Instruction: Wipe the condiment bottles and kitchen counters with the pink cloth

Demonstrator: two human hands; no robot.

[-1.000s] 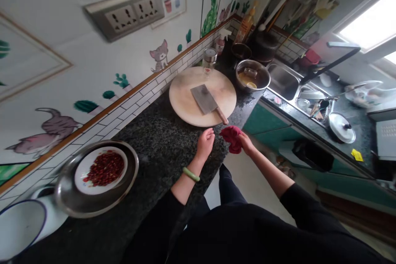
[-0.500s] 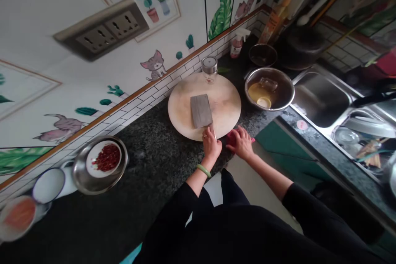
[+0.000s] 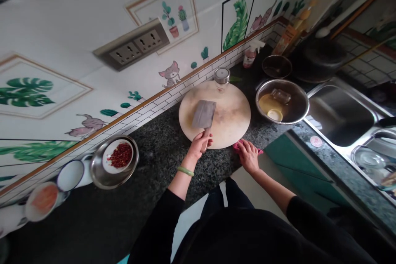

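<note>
Cleaver (image 3: 203, 114) in left hand (image 3: 198, 147) grip, right hand (image 3: 248, 156) on red cloth (image 3: 238, 146).

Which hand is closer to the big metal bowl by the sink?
Right. The right hand rests on the pink cloth below the bowl; the left hand grips the cleaver, farther away.

A cleaver (image 3: 203, 115) with a broad grey rectangular blade lies flat on the round pale wooden chopping board (image 3: 229, 119), its handle pointing toward the near rim. A crumpled pink-red cloth (image 3: 239, 146) sits on the dark speckled counter just beside that rim
</note>
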